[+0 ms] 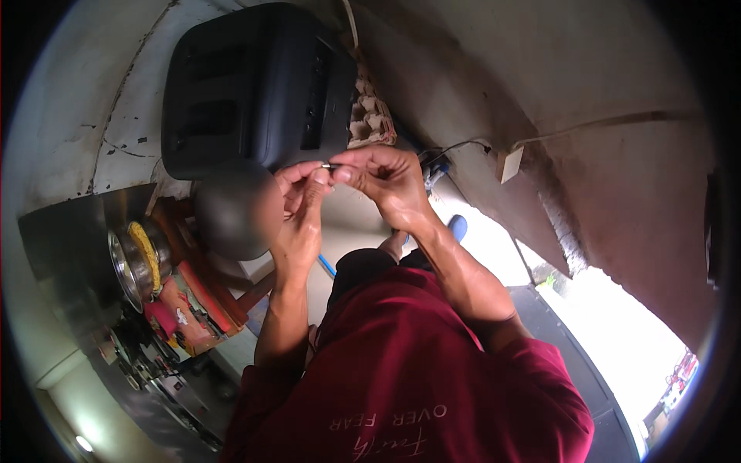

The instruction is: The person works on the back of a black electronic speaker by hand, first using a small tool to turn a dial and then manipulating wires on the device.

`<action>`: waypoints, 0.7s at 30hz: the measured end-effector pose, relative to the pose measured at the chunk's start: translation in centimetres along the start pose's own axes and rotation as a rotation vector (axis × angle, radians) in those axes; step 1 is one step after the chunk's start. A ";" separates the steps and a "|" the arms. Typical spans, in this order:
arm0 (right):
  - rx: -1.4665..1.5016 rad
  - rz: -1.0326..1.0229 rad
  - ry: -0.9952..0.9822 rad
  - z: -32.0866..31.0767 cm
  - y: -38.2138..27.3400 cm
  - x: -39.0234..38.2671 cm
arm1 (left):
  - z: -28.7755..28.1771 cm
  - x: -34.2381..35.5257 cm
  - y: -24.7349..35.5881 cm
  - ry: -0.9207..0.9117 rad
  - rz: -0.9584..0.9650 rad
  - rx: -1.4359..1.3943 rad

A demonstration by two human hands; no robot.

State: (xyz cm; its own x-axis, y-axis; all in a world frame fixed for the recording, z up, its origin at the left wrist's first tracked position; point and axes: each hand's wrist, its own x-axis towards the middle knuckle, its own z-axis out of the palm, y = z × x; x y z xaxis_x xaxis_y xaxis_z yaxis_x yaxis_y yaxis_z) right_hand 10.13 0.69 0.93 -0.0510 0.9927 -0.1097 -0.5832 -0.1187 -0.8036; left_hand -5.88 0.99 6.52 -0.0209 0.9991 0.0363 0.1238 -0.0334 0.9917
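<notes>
Between my two hands is a small dark piece with a shiny metal end (328,165), too small to name for sure. My left hand (299,202) is closed, its thumb and forefinger pinching near the metal end. From the other side my right hand (392,184) pinches the dark part with thumb and fingertips. The fingers cover much of the piece, and the hands almost touch. Just beyond them stands a large black plastic casing (258,92) with recessed slots and a dark strip along one side.
Egg trays (371,116) are beside the casing. At the left, a metal basin (127,266) and a yellow item (145,251) lie near a wooden frame (185,247). A blurred dark patch (235,208) hides part of the left side. A cable runs to a pale wall box (509,164).
</notes>
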 end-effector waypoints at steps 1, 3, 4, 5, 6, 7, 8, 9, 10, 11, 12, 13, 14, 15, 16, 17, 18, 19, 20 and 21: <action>-0.020 0.003 0.001 0.0 0.0 0.5 | -0.4 0.0 0.2 0.017 -0.001 0.080; -0.079 -0.040 0.084 0.2 0.1 1.9 | -0.8 -0.1 1.4 0.107 0.095 0.344; -0.111 -0.036 0.102 0.6 0.1 2.5 | -1.7 -0.5 2.0 0.155 0.174 0.420; -0.148 -0.035 0.131 0.8 0.2 3.1 | -2.3 -0.4 2.4 0.192 0.254 0.489; -0.169 -0.049 0.159 1.1 0.5 3.6 | -2.9 0.1 2.8 0.249 0.333 0.526; -0.162 -0.043 0.169 1.1 0.9 4.2 | -3.5 0.9 3.4 0.301 0.414 0.565; -0.167 -0.046 0.180 1.0 1.4 4.9 | -4.2 2.0 3.8 0.347 0.416 0.633; -0.173 -0.049 0.189 1.0 1.9 5.4 | -4.8 3.4 3.9 0.326 0.492 0.671; -0.147 -0.042 0.214 1.4 2.4 5.8 | -5.4 4.8 4.1 0.316 0.565 0.720; -0.153 -0.028 0.222 1.6 2.2 5.9 | -5.7 6.1 4.1 0.305 0.640 0.762; -0.159 -0.015 0.229 1.7 1.9 6.0 | -5.9 7.1 4.1 0.296 0.654 0.810; -0.165 -0.002 0.239 1.8 1.8 6.1 | -5.9 8.0 4.0 0.285 0.668 0.856; -0.186 -0.001 0.239 1.8 2.0 6.4 | -5.8 8.7 3.8 0.273 0.682 0.901; -0.208 0.001 0.240 1.8 2.2 6.8 | -5.5 9.1 3.5 0.266 0.646 0.860; -0.229 0.005 0.239 1.8 2.1 6.9 | -5.3 9.5 3.1 0.259 0.606 0.820; -0.259 0.014 0.235 1.8 1.9 6.9 | -5.2 9.7 2.6 0.252 0.567 0.780; -0.290 0.023 0.230 1.7 1.6 6.9 | -5.4 9.9 1.6 0.239 0.521 0.745; -0.321 0.031 0.228 1.7 1.4 6.9 | -5.3 10.0 1.4 0.239 0.559 0.776; -0.325 0.036 0.222 1.5 1.5 6.9 | -5.3 10.1 1.3 0.240 0.598 0.807; -0.329 0.041 0.215 1.3 1.7 7.1 | -5.2 10.1 1.2 0.242 0.637 0.838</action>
State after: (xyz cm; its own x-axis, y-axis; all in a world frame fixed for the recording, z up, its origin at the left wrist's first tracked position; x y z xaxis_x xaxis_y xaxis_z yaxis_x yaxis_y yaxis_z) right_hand 7.71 7.57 -0.49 0.1228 0.9635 -0.2378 -0.2919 -0.1940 -0.9366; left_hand -11.13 10.94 8.69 0.1031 0.7698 0.6299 0.8186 -0.4254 0.3860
